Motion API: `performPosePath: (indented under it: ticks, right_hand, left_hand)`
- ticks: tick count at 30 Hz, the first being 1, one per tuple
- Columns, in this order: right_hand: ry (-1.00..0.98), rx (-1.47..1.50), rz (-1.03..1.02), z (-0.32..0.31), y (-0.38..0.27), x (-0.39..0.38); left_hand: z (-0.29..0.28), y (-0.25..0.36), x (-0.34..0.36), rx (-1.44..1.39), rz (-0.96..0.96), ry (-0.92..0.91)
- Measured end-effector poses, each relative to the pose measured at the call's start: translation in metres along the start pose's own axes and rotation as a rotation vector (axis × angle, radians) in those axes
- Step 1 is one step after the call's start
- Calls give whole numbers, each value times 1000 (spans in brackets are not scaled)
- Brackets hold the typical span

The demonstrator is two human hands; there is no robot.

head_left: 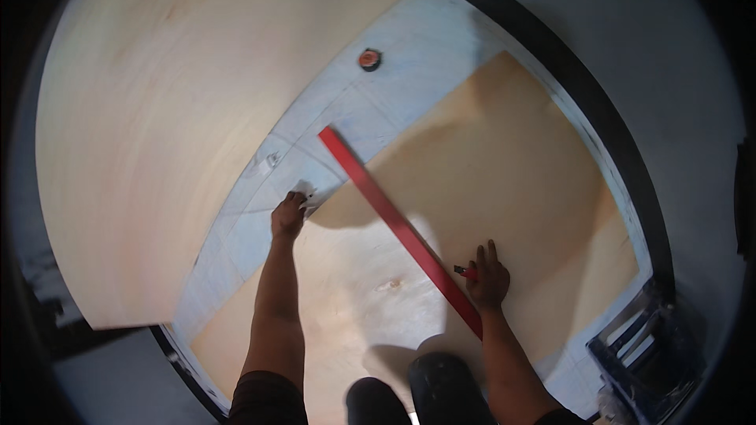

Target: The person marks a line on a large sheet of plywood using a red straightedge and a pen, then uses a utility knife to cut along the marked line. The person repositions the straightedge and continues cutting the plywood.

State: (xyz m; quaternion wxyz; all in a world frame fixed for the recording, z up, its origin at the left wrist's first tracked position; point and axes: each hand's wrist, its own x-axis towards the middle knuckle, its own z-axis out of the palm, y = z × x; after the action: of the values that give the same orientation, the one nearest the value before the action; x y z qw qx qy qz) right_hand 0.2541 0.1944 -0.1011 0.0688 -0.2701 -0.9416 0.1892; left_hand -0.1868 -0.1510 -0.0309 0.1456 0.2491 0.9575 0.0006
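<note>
Left hand (pixel 289 216): fingers curled at scrap (pixel 308 192) — pinch cannot be told
Right hand (pixel 489 280): tool (pixel 468 272) held, two fingers spread
Bar (pixel 402 228): laid over board (pixel 512 165), far end left

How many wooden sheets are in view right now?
2. One wooden sheet is at the upper left; the lower sheet lies partly under the long red bar. Any stacked beneath would be hidden.
</note>
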Motion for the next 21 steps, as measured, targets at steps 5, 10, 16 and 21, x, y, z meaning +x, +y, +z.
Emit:
performPosePath:
  ticks: [5,10,16,21]
  right_hand:
    - [40,-42,-39,-7,1,5]
    - [71,-37,-37,0,4,2]
    - [119,-55,-41,-3,3,5]
    - [28,11,7,0,-3,1]
  left_hand:
    - [1,-25,10,151,236,-170]
    - [-6,-58,22,189,-27,-328]
    - [-99,-209,42,381,-367,34]
    - [-91,-214,-40,497,-284,406]
